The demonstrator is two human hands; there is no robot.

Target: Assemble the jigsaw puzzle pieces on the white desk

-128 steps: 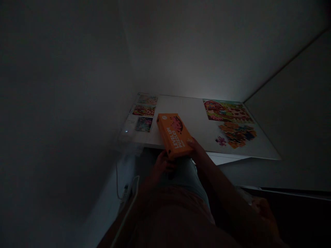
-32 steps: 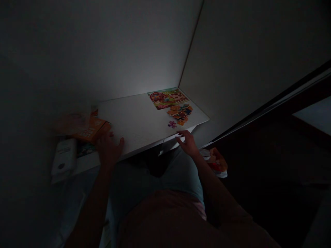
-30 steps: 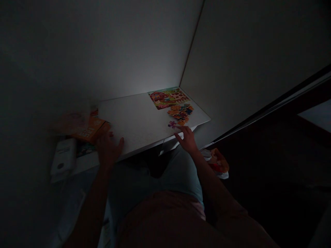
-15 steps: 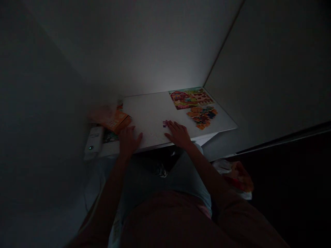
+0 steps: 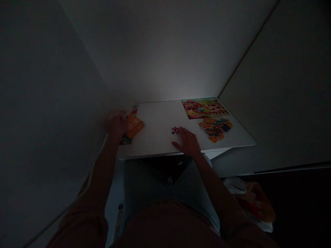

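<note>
My right hand (image 5: 188,140) lies flat on the white table with its fingers spread. Its fingertips are beside or just touching a small purple-pink puzzle piece (image 5: 174,130). My left hand (image 5: 117,125) is at the table's left end, next to an orange box (image 5: 134,126). Its fingers are dim and blurred, and a pale pinkish, smeared shape shows just past them; I cannot make out what it is. A pile of mostly orange puzzle pieces (image 5: 216,129) lies to the right of my right hand. Behind the pile is a farm picture sheet (image 5: 205,108) with a red barn.
The white table (image 5: 157,115) stands against walls at the back and right. Beneath the orange box lies a dark green printed sheet (image 5: 126,140). A bag with white and orange parts (image 5: 254,199) rests on the floor at right. The light is very dim.
My left hand has moved from the table's front edge to the far left, past the orange box. The white device with a green light no longer shows. My right hand stays by the puzzle piece.
</note>
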